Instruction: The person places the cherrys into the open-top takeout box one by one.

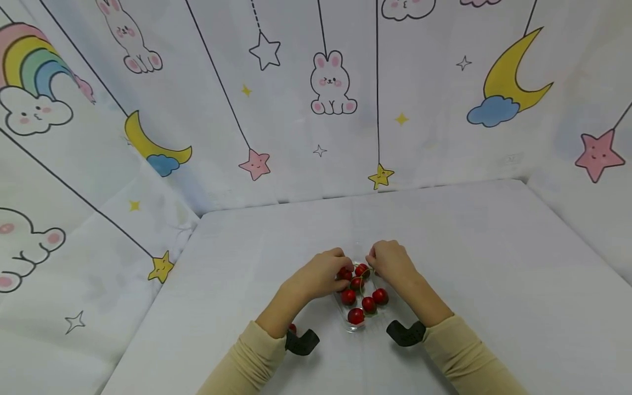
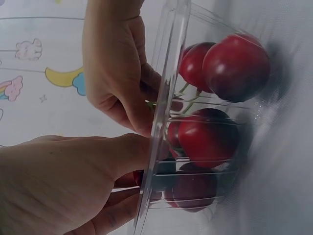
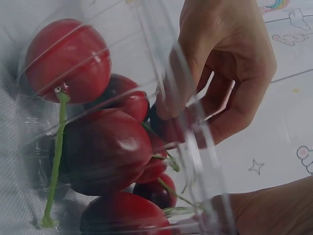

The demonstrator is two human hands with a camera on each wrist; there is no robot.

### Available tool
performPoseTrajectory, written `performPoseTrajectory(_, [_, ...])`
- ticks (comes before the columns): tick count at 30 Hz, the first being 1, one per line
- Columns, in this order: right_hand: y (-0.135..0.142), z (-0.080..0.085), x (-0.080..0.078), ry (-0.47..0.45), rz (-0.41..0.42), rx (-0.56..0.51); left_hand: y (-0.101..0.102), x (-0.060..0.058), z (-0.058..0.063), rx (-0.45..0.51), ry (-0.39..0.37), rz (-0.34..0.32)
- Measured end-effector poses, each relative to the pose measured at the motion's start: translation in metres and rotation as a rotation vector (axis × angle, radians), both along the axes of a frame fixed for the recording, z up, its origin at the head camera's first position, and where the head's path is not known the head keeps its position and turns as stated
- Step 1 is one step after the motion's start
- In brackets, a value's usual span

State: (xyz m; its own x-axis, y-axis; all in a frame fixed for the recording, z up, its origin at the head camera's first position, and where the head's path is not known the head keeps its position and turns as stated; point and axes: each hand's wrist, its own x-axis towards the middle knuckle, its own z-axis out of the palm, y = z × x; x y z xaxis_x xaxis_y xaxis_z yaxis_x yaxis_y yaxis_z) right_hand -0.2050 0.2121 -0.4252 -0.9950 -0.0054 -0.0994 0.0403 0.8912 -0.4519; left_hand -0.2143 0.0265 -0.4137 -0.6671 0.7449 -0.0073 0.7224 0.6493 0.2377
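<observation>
A clear plastic box (image 1: 351, 328) stands on the white table with several red cherries (image 1: 368, 305) in it, some with green stems (image 3: 56, 161). My left hand (image 1: 321, 276) reaches over its left side and pinches a dark red cherry (image 3: 171, 125) between thumb and fingers, at the rim. At the far right side of the box, my right hand (image 1: 393, 262) has its fingers curled, with a green cherry stem (image 2: 152, 104) between thumb and finger. In the right wrist view, the box wall partly blurs the fingertips.
Another cherry (image 1: 293, 328) shows beside my left wrist, mostly hidden by the sleeve and a black wrist mount (image 1: 303, 343). A second black mount (image 1: 406, 333) juts from the right wrist. The white table (image 1: 469, 236) meets printed cloth walls (image 1: 316, 164) at the back and sides.
</observation>
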Motion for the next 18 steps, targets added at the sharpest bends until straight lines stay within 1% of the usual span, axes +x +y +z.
performPoseTrajectory(4, [-0.0002,0.0005,0.0005,0.015,0.006,0.008,0.0018,-0.0004,-0.0020,-0.003,0.008,-0.013])
performPoseTrajectory(8, [-0.0004,0.0010,0.0004,0.025,0.012,0.021,0.0030,-0.0015,-0.0042,-0.006,0.007,-0.012])
performPoseTrajectory(12, [-0.0006,0.0010,0.0003,0.029,0.013,0.027,0.0046,-0.0009,-0.0041,-0.008,0.007,-0.011])
performPoseTrajectory(18, [-0.0011,0.0017,0.0014,0.026,0.009,0.021,0.0080,0.0007,-0.0040,-0.023,0.028,-0.030])
